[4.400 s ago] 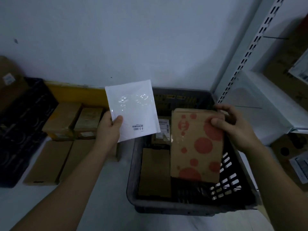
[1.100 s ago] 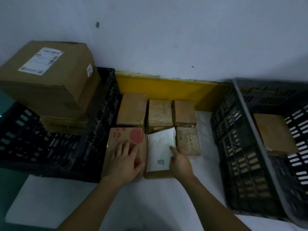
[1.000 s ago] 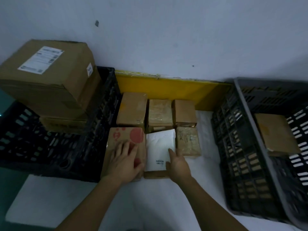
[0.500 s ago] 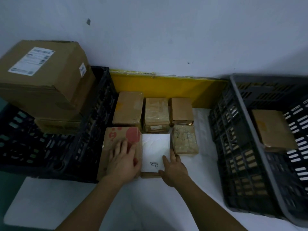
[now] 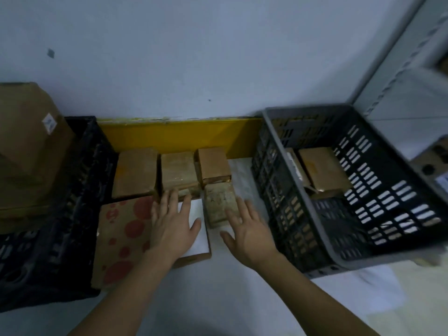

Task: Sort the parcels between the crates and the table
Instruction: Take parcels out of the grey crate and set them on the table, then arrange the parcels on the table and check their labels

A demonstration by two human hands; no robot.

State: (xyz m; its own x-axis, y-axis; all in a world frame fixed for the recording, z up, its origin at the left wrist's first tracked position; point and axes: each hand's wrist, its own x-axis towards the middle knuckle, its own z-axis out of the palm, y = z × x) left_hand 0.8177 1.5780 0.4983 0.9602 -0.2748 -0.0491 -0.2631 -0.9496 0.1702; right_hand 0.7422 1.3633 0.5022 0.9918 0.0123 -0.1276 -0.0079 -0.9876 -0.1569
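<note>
Left of the grey crate (image 5: pixel 339 260): white envelope (image 5: pixel 197 235), light, limp, slick; lift by an edge. Left hand (image 5: pixel 173 229) flat upon it, right hand (image 5: pixel 247 229) beside; fingers spread, gripping nothing.

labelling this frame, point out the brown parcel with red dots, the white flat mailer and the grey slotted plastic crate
brown parcel with red dots (image 5: pixel 122 235), head view, middle of its top face
white flat mailer (image 5: pixel 201 235), head view, bare right strip
grey slotted plastic crate (image 5: pixel 385 257), head view, near rim
</note>
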